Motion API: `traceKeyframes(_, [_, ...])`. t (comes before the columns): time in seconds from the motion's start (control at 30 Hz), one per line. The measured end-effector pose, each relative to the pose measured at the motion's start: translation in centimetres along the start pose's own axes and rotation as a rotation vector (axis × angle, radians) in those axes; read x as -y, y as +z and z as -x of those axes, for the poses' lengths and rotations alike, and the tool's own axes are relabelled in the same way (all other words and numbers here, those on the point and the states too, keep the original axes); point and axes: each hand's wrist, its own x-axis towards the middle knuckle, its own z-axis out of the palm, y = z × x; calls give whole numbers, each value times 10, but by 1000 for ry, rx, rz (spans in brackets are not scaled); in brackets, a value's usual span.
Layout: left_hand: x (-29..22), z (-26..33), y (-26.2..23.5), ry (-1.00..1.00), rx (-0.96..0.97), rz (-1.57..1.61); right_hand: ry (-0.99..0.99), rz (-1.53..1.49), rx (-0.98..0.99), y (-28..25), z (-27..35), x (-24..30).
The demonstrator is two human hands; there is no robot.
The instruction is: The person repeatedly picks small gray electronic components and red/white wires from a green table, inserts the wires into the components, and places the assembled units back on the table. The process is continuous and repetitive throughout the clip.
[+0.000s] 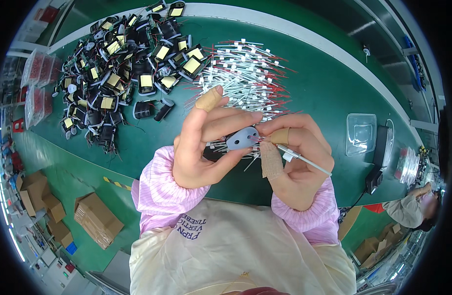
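Note:
Between the thumb and fingers of my left hand (pixel 201 142) is a grey oval plastic cap (pixel 242 138) with small round holes. My right hand (pixel 302 157) pinches a thin wire lead (pixel 304 162) with a white sleeve and a small white tag. Its end meets the cap at the holes; whether it passes into one is too small to tell. Tan finger bandages wrap several fingertips. Just beyond my hands lies a spread pile of white-sleeved wire leads (pixel 245 73) with red ends.
A large heap of black battery-like units (pixel 147 81) with pale yellow pads covers the table's left. On the right stand a clear plastic tray (pixel 361 133), a black power strip (pixel 381 152) and a clear container (pixel 407 164). Cardboard boxes (pixel 97 220) sit on the floor. Another person (pixel 408 210) is far right.

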Motion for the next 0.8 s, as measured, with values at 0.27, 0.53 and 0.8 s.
traceKeyframes(0.27, [0, 0, -6, 16, 109, -27, -61, 64, -4, 2, -2, -2])
traceKeyframes(0.53, [3, -1, -8, 60, 133, -52, -80, 83, 30, -1, -6, 0])
traceKeyframes(0.8, [0, -2, -8, 49, 149, -38, -107, 111, 35, -1, -7, 1])
